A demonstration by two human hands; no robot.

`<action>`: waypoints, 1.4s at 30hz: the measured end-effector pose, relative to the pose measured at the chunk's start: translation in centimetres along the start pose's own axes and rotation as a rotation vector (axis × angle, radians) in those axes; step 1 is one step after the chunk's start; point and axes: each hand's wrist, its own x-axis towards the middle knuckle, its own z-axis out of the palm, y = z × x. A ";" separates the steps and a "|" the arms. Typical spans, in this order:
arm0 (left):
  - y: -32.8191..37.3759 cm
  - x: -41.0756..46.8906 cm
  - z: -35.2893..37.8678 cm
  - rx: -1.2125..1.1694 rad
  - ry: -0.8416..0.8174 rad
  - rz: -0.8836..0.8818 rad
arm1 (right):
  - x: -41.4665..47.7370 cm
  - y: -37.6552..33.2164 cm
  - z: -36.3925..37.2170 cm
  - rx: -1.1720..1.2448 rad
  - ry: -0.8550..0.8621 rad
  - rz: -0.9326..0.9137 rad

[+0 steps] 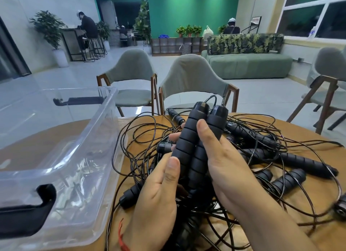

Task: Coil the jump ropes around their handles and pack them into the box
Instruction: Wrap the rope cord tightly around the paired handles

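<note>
Snags loom: your left hand [159,191] and right hand [224,162] grip two black ribbed handles [189,138] rooted in black wire tangle [142,157].

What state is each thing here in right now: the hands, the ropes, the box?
Pair of handles, held upright side by side, cord not yet wound round them.
Left hand, grips the pair low down.
Right hand, grips the pair, thumb on front.
Other ropes, uncoiled, tangled in a heap on the table.
Box, lid off, nothing inside.
</note>
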 end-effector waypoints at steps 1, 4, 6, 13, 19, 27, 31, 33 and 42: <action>-0.1 0.0 0.0 0.020 -0.017 0.006 | 0.0 -0.1 0.0 0.006 0.002 0.000; -0.4 0.1 -0.2 0.071 -0.018 0.024 | -0.2 -0.3 -0.2 0.024 -0.021 0.002; -0.6 0.1 -0.3 0.116 -0.013 0.052 | -0.3 -0.4 -0.4 0.039 -0.029 0.004; -0.1 -0.1 0.0 0.533 0.114 0.229 | -0.3 -0.6 -0.3 0.026 -0.030 -0.007; 1.5 -1.1 1.6 0.778 0.144 0.145 | -0.6 -0.8 0.3 0.020 -0.035 -0.007; 2.0 -0.6 -1.1 0.859 0.289 0.192 | -1.8 0.0 2.1 -0.084 -0.121 -0.025; 1.8 -0.4 -2.4 0.856 0.149 0.119 | -1.2 -1.8 1.0 0.133 -0.078 -0.070; 1.6 -0.6 -2.2 0.828 0.131 0.109 | -1.0 -1.8 1.0 0.176 -0.053 -0.064; 1.1 -0.6 -2.2 1.046 0.246 0.192 | -1.3 -1.3 2.4 0.152 -0.043 -0.055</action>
